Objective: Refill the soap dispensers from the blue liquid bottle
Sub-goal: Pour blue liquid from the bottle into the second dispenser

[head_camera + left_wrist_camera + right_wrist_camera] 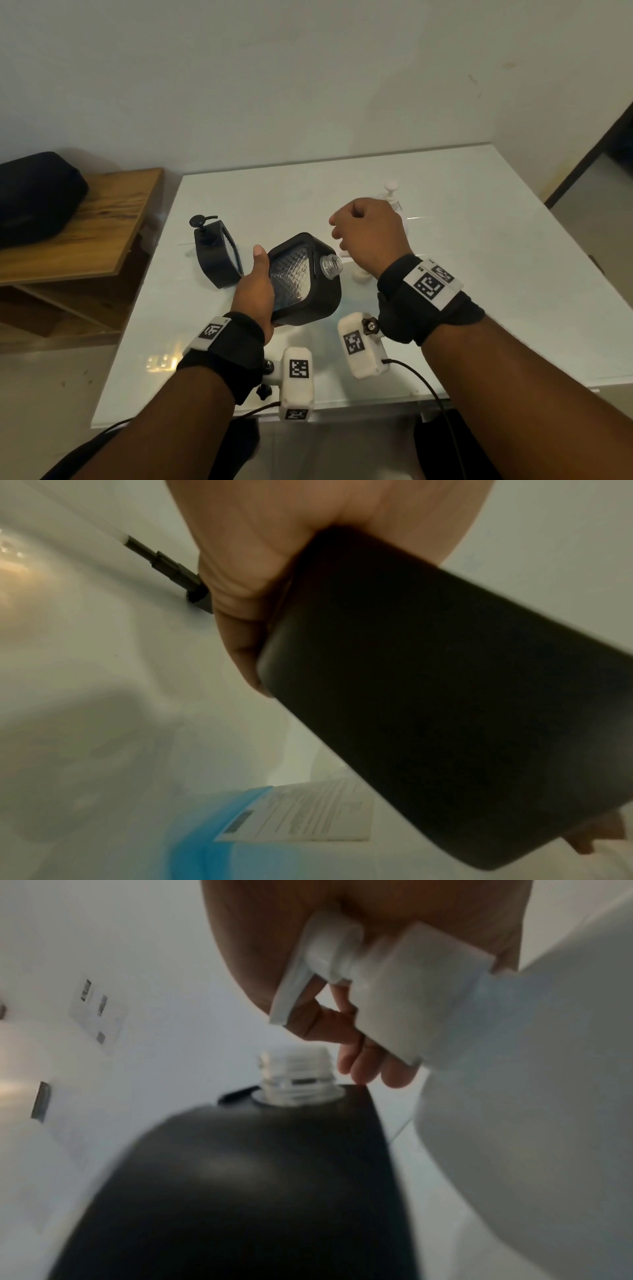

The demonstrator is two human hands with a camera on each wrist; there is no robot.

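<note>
My left hand [255, 291] grips a black soap dispenser [308, 284] with a clear ribbed window, held tilted above the table. Its clear threaded neck [331, 265] is uncapped and points up to the right. In the left wrist view the fingers [246, 561] wrap the dispenser's dark body [445, 696]. My right hand [370, 236] curls over the white trigger head [342, 961] of the liquid bottle [531, 1069], just right of the neck [294, 1077]. Blue liquid and a label show in the bottle's lower part [205, 840]. In the head view my hand hides most of the bottle.
A second black dispenser [214, 255] with its pump on stands at the left of the white table [239, 416]. A white pump dispenser [391, 192] stands behind my right hand. A loose black pump with its tube [164, 569] lies on the table. A wooden shelf [85, 222] holds a black bag [34, 195].
</note>
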